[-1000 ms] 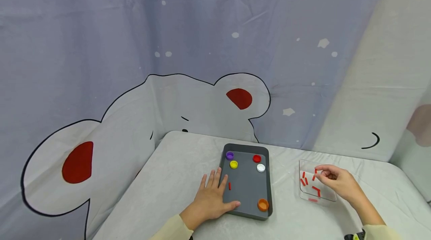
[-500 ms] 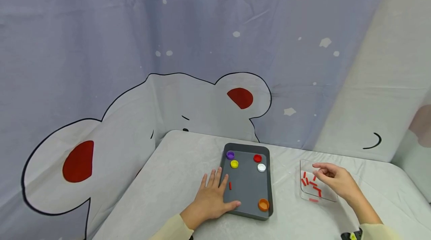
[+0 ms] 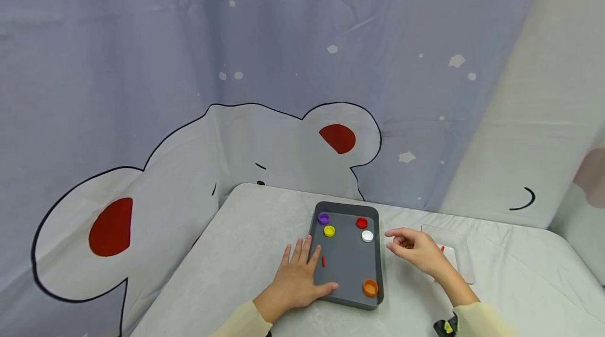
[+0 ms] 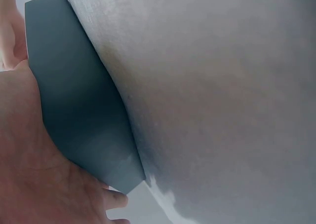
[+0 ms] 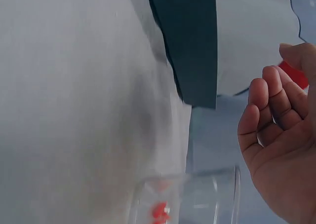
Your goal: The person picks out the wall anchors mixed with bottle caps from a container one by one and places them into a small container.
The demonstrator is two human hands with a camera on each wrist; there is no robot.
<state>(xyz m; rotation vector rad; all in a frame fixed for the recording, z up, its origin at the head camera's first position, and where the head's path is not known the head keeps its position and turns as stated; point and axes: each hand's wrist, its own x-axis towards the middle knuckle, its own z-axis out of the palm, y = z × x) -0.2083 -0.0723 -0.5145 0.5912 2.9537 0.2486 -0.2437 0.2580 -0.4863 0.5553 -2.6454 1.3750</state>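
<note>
My left hand (image 3: pixel 295 280) rests with spread fingers along the left edge of the dark grey tray (image 3: pixel 347 303). A small red stick (image 3: pixel 323 261) lies in the tray near those fingers. In the left wrist view the palm (image 4: pixel 29 150) is against the tray's side (image 4: pixel 79 86). My right hand (image 3: pixel 418 253) hovers just right of the tray. Its index finger and thumb are apart, the other fingers loosely curled, and nothing shows between them. In the right wrist view that hand (image 5: pixel 281 130) is raised above the clear plastic box (image 5: pixel 207 199), which holds blurred red sticks (image 5: pixel 160 211).
Inside the tray stand small round caps: purple (image 3: pixel 323 219), yellow (image 3: pixel 329 231), red (image 3: pixel 361 223), white (image 3: pixel 367 236) and orange (image 3: pixel 370 288). The clear box (image 3: pixel 465 258) sits right of the tray, partly hidden by my right hand. A printed curtain (image 3: pixel 283 64) hangs behind the table.
My right hand has moved left from over the clear box to beside the tray. A red stick seen at its fingertips earlier no longer shows there. My left hand has stayed put.
</note>
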